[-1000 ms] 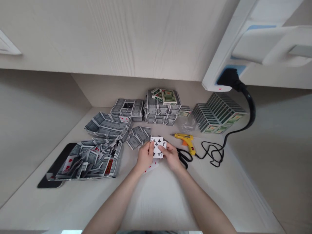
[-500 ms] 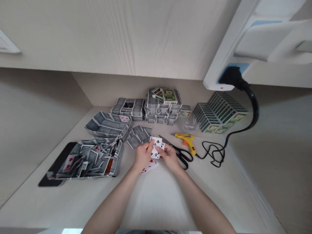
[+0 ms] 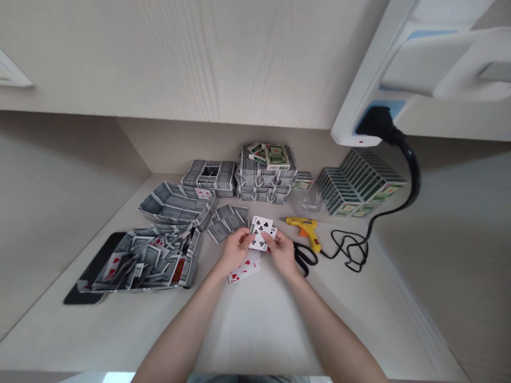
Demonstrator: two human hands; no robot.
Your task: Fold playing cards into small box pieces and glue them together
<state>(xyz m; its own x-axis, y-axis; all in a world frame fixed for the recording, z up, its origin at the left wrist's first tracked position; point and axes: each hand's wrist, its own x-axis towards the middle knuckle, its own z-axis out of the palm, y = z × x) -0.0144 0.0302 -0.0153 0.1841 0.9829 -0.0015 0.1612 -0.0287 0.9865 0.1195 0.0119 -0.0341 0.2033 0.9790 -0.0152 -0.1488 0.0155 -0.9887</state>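
Between both hands are playing cards (image 3: 261,232), face up, with a seven of clubs in front and the corner of an eight showing at its right. My left hand (image 3: 237,247) pinches their left edge, thumb on the face. On the right edge, my right hand (image 3: 281,249) grips them the same way. Just below, a seven of hearts (image 3: 243,273) lies on the table with other cards partly under my left hand. Scissors (image 3: 305,256) with black handles lie right beside my right hand, their blades hidden. Several face-down cards (image 3: 225,223) are spread behind my left hand.
An open card-covered box (image 3: 195,266) full of loose cards stands at left on a dark flat object (image 3: 85,290). Card-covered boxes (image 3: 265,178) are stacked behind. A yellow glue gun (image 3: 305,229) with a black cord (image 3: 353,250) lies right, before stacked card packs (image 3: 339,194).
Both hands have moved the held cards slightly up and to the right. More of the seven of hearts on the table now shows. The scissors' blades have become covered.
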